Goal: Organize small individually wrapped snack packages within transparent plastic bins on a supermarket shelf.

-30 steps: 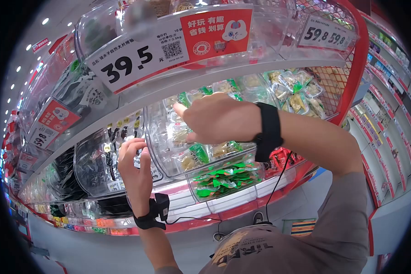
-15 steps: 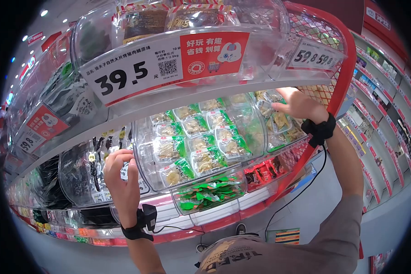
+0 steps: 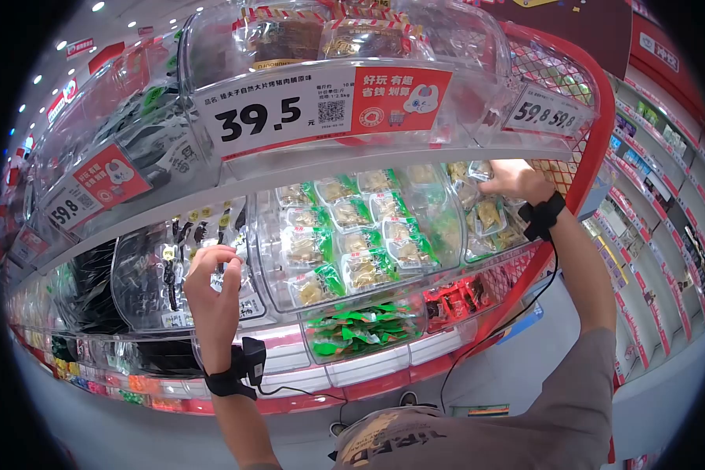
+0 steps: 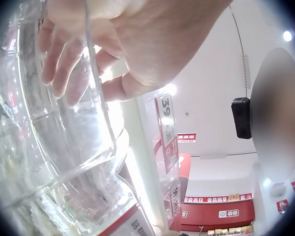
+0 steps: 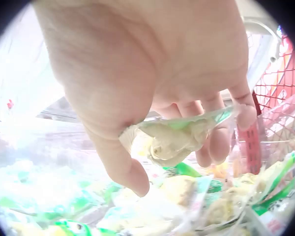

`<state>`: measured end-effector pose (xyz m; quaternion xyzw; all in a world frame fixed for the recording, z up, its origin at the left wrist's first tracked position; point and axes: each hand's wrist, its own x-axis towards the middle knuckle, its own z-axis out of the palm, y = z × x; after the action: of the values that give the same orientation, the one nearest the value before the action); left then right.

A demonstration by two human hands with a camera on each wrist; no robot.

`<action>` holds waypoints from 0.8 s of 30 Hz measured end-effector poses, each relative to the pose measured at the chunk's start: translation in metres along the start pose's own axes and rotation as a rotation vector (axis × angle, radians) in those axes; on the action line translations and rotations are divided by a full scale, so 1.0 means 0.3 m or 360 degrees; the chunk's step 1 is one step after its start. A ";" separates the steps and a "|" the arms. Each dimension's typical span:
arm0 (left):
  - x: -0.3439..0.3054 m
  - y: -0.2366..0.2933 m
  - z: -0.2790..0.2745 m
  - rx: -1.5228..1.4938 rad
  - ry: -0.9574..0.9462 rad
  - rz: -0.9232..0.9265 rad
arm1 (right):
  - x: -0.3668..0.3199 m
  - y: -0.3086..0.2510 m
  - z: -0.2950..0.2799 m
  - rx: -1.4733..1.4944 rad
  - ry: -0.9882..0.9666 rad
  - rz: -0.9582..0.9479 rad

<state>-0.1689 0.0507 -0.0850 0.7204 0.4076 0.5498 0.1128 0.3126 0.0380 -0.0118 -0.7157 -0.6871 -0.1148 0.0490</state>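
Note:
In the head view my right hand (image 3: 518,182) reaches into the right-hand clear bin, among packs of pale food (image 3: 489,215). The right wrist view shows the hand (image 5: 152,73) holding one clear and green pack (image 5: 174,140) between thumb and fingers, above other loose packs (image 5: 231,201). My left hand (image 3: 214,294) is raised, fingers loosely bent and holding nothing, by the bin of dark-printed packs (image 3: 178,270). In the left wrist view that hand (image 4: 123,54) is beside a clear plastic wall (image 4: 101,98); contact with it cannot be told.
The middle bin holds several green-edged packs (image 3: 368,268). Below are green packets (image 3: 364,329) and red packets (image 3: 458,301). A shelf edge with a 39.5 price sign (image 3: 278,113) overhangs the bins. Red mesh (image 3: 580,153) bounds the right side. A cable (image 3: 489,337) hangs from my right wrist.
My right hand has moved from above the middle bin to the right-hand bin, where a pack is now in its grip. The left hand stays near the left bin. The head view has shifted.

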 end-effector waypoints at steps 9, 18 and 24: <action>-0.001 0.017 0.007 -0.0130 -0.0126 -0.0119 | -0.350 -0.334 -0.092 0.0239 0.0673 -0.0481; -0.004 0.011 0.018 -0.0011 -0.0097 -0.0020 | -0.222 -0.509 -0.033 0.1247 0.0397 -0.0862; -0.004 0.002 0.014 -0.0044 -0.0062 0.0002 | -0.055 -0.585 -0.027 0.1533 0.0021 -0.0625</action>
<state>-0.1649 0.0505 -0.0870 0.7295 0.3973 0.5413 0.1301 0.1368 0.0291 -0.0231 -0.4689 -0.7830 0.2028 0.3549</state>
